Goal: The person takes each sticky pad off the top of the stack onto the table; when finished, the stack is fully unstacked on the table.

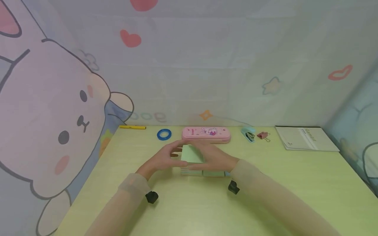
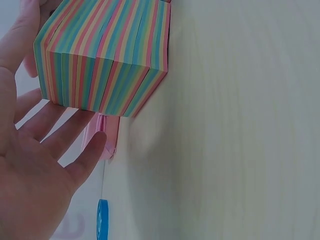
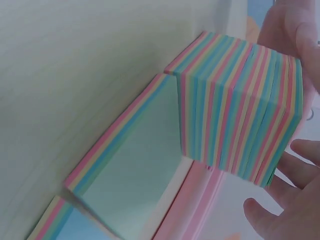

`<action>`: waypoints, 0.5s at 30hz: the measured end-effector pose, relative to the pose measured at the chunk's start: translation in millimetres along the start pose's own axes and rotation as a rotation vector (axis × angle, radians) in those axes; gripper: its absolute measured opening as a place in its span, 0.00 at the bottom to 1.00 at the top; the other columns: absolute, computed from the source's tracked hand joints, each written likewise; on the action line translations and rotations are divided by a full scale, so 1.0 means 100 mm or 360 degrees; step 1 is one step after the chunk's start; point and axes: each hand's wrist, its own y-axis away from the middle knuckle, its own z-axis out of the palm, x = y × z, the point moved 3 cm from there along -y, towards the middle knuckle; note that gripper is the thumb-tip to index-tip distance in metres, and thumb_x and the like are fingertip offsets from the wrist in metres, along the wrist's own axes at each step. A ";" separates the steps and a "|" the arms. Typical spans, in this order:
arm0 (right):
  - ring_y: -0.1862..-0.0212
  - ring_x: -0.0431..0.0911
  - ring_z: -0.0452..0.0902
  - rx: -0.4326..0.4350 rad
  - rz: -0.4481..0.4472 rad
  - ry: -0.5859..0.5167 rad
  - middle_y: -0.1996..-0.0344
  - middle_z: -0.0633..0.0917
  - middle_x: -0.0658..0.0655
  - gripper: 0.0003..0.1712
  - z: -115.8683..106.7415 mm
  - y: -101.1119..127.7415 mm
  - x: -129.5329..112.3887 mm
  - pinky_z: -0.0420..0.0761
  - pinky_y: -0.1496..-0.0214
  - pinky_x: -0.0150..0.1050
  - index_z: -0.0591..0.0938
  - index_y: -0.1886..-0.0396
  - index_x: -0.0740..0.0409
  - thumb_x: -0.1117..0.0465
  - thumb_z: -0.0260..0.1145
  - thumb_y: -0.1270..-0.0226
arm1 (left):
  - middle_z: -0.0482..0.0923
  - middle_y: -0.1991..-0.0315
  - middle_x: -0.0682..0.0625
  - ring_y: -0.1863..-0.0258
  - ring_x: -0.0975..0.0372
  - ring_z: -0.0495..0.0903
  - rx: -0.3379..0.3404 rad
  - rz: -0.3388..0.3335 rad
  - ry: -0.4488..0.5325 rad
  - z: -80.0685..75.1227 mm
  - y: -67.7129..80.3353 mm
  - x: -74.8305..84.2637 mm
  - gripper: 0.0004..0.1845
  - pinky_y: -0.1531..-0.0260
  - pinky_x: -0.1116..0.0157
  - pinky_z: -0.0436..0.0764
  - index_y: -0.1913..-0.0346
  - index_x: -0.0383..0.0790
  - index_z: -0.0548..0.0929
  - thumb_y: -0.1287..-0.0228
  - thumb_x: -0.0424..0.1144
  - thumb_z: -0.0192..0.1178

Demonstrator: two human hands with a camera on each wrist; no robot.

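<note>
A tall stack of sticky note pads (image 1: 192, 154) with a pale green top stands in the middle of the table; the wrist views show its pink, yellow, blue and green striped sides. My left hand (image 1: 165, 157) is at its left side, fingers extended and spread, fingertips right at the stack's edge in the left wrist view. Around the right side is my right hand (image 1: 214, 157), its loosely spread fingers (image 3: 295, 170) beside the stack. Right of the tall stack lie a low green-topped pile (image 3: 135, 150) and a blue-topped one (image 3: 80, 225).
Behind the stack lies a pink pencil case (image 1: 206, 135). A blue tape roll (image 1: 164, 134) and yellow pen (image 1: 133, 127) lie to the left. To the right are a light blue item (image 1: 248, 134), pink binder clip (image 1: 263, 135) and notebook (image 1: 307, 138). A printed curtain (image 1: 206, 65) hangs behind.
</note>
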 end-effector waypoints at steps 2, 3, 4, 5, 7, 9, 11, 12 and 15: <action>0.34 0.43 0.71 -0.0031 0.0055 0.0078 0.30 0.75 0.49 0.52 0.01 -0.02 -0.01 0.75 0.29 0.45 0.63 0.18 0.49 0.39 0.75 0.34 | 0.63 0.20 0.52 0.26 0.43 0.70 -0.0012 0.0004 0.0006 0.00 -0.01 0.00 0.50 0.28 0.39 0.71 0.17 0.49 0.61 0.38 0.48 0.76; 0.35 0.43 0.71 -0.0044 0.0076 0.0107 0.30 0.76 0.49 0.52 0.02 -0.02 0.00 0.75 0.28 0.44 0.63 0.17 0.49 0.39 0.75 0.33 | 0.63 0.19 0.52 0.26 0.43 0.69 -0.0018 0.0002 0.0010 0.00 -0.01 -0.01 0.51 0.28 0.39 0.71 0.17 0.48 0.60 0.38 0.48 0.77; 0.35 0.43 0.71 -0.0050 0.0096 0.0127 0.30 0.76 0.50 0.51 0.01 -0.02 0.01 0.75 0.28 0.44 0.63 0.17 0.50 0.40 0.75 0.33 | 0.63 0.19 0.51 0.26 0.44 0.69 -0.0024 -0.0002 0.0006 0.00 -0.01 -0.01 0.51 0.28 0.39 0.71 0.17 0.47 0.60 0.38 0.48 0.77; 0.35 0.44 0.72 -0.0055 0.0112 0.0139 0.30 0.76 0.50 0.51 0.01 -0.01 0.02 0.76 0.29 0.44 0.63 0.18 0.50 0.41 0.76 0.33 | 0.63 0.19 0.51 0.26 0.44 0.70 -0.0030 -0.0007 -0.0001 0.00 -0.01 -0.02 0.51 0.27 0.40 0.71 0.17 0.47 0.61 0.39 0.47 0.77; 0.36 0.44 0.72 -0.0054 0.0120 0.0138 0.29 0.76 0.50 0.51 -0.02 0.03 0.06 0.76 0.29 0.45 0.63 0.17 0.47 0.44 0.78 0.34 | 0.65 0.20 0.51 0.26 0.45 0.71 -0.0031 -0.0030 -0.0017 -0.01 -0.01 -0.03 0.49 0.27 0.41 0.71 0.18 0.47 0.64 0.40 0.46 0.78; 0.34 0.45 0.72 -0.0028 0.0072 0.0104 0.26 0.73 0.47 0.52 -0.06 0.08 0.10 0.75 0.29 0.45 0.63 0.17 0.42 0.46 0.80 0.36 | 0.67 0.21 0.50 0.27 0.46 0.72 -0.0024 -0.0054 -0.0032 0.00 0.00 -0.06 0.48 0.27 0.42 0.71 0.19 0.47 0.67 0.40 0.45 0.79; 0.33 0.44 0.71 0.0005 0.0053 0.0083 0.25 0.72 0.43 0.52 -0.11 0.17 0.16 0.74 0.30 0.46 0.63 0.18 0.35 0.48 0.81 0.38 | 0.68 0.22 0.50 0.28 0.46 0.73 -0.0009 -0.0082 -0.0032 0.00 0.01 -0.08 0.46 0.27 0.42 0.72 0.20 0.46 0.69 0.40 0.46 0.79; 0.33 0.45 0.71 0.0022 0.0051 0.0071 0.25 0.72 0.43 0.52 -0.14 0.23 0.18 0.74 0.29 0.47 0.64 0.19 0.35 0.48 0.82 0.39 | 0.69 0.22 0.49 0.28 0.46 0.73 -0.0001 -0.0093 -0.0027 0.00 0.01 -0.09 0.46 0.27 0.43 0.72 0.21 0.46 0.70 0.40 0.46 0.79; 0.32 0.47 0.72 0.0071 0.0138 0.0083 0.26 0.74 0.47 0.51 -0.25 0.45 0.29 0.76 0.29 0.51 0.67 0.19 0.41 0.48 0.82 0.40 | 0.68 0.22 0.48 0.28 0.46 0.73 0.0019 -0.0114 -0.0018 0.01 0.02 -0.10 0.46 0.27 0.44 0.72 0.21 0.44 0.69 0.40 0.46 0.78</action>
